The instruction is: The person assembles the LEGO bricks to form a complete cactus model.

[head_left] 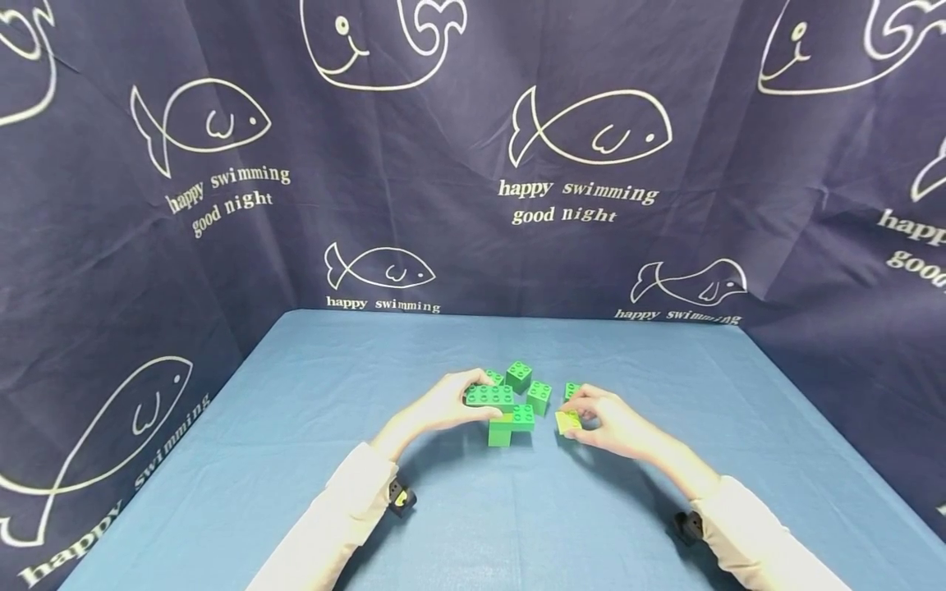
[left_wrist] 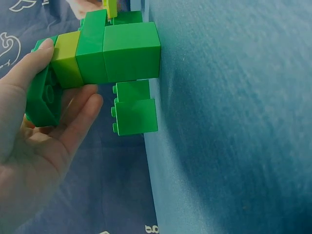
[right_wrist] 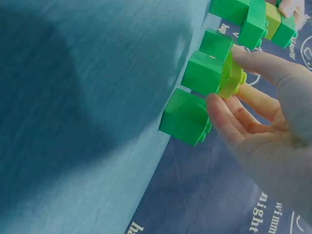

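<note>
My left hand [head_left: 443,404] grips the top of a stack of toy building bricks [head_left: 499,435]. In the left wrist view the stack shows a green base brick [left_wrist: 131,52], a long green brick [left_wrist: 91,46], a lime brick [left_wrist: 67,58] and an upper green brick [left_wrist: 44,100] between thumb and fingers. To the right of the stack, my right hand [head_left: 617,423] pinches a lime brick [head_left: 567,423] by its sides. Its studs show in the right wrist view, where this lime brick [right_wrist: 230,78] is held apart from the stack.
Behind the hands stand several loose green bricks, among them one at the back [head_left: 519,377], one in the middle [head_left: 539,397] and one beside the right fingers [head_left: 571,390]. The blue cloth-covered table [head_left: 473,525] meets a dark fish-print curtain [head_left: 473,230] behind it.
</note>
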